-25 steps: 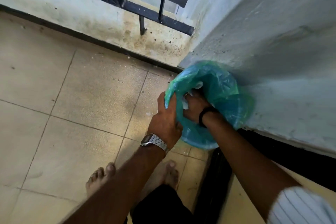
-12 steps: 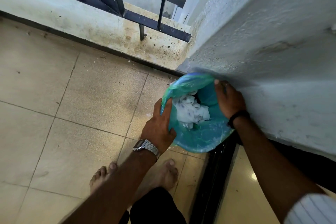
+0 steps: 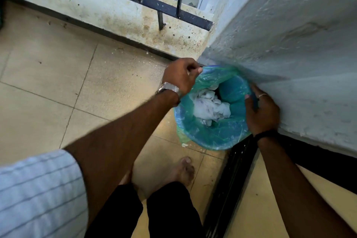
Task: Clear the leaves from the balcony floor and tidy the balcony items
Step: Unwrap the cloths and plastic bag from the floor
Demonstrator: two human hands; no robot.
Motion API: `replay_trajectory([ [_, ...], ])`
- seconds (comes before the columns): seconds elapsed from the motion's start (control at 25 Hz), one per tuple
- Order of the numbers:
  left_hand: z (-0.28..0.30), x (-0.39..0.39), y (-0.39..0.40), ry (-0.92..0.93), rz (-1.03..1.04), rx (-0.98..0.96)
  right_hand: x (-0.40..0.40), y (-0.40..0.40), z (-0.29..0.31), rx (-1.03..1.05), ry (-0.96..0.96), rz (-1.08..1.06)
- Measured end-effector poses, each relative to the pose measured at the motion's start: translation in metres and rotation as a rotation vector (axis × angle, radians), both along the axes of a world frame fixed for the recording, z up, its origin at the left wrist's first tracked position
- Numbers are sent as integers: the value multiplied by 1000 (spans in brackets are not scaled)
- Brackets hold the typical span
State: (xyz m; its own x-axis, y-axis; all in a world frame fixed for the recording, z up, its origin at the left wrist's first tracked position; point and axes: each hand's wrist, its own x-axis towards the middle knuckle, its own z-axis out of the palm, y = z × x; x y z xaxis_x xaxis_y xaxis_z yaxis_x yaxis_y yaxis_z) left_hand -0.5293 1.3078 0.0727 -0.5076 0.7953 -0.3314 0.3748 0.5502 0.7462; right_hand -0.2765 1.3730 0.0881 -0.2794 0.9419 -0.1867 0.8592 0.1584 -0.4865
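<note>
Tiled balcony floor by a white wall, blue bin with green liner at 3 o'clock, left hand stretched forward, pinching the liner's far edge, right hand gripping the rim, white crumpled paper inside.

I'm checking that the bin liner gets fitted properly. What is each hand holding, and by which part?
Both hold the translucent green plastic bin liner by its rim: left hand pinches the far-left edge, right hand has its grip on the wall-side edge.

Wall crowds the bin; floor leftward open.
</note>
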Motion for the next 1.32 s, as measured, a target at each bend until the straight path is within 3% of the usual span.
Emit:
replay_trajectory([
  [0.2, -22, -4, -2, -28, 52, 29, 2, 0, -9, 62, 40, 19],
  [0.4, -10, -3, -9, 18, -99, 165, 2, 0, -13, 42, 58, -34],
  [0.48, -12, -5, -8, 2, 53, 165, 1, -1, -10, 18, 89, -57],
  [0.56, -22, -12, -3, -70, 253, 45, -2, -3, -10, 8, 83, -76],
  [0.68, -34, -22, -5, -38, 293, -245, -6, -1, -8, 14, 45, -84],
  [0.76, -24, -20, -20, -28, 291, -156, -9, -6, 1, 170, -9, -48],
  [0.84, -7, -5, -48, 62, 110, 75, -21, -24, 9, 353, 31, 69],
  [0.92, 1, 18, -83, 142, -172, 144, -44, -49, -1, 142, 5, 335],
  [1.04, -18, 40, -117, 131, -368, 90, -73, -70, -65, -434, -514, 591],
  [1.12, -29, 42, -119, 93, -353, 83, -78, -69, -101, -537, -734, 675],
  [1.2, -27, 39, -113, 68, -308, 63, -77, -64, -103, -552, -693, 633],
  [1.32, -2, 30, -129, 72, -143, -71, -73, -73, -53, -443, -384, 401],
])
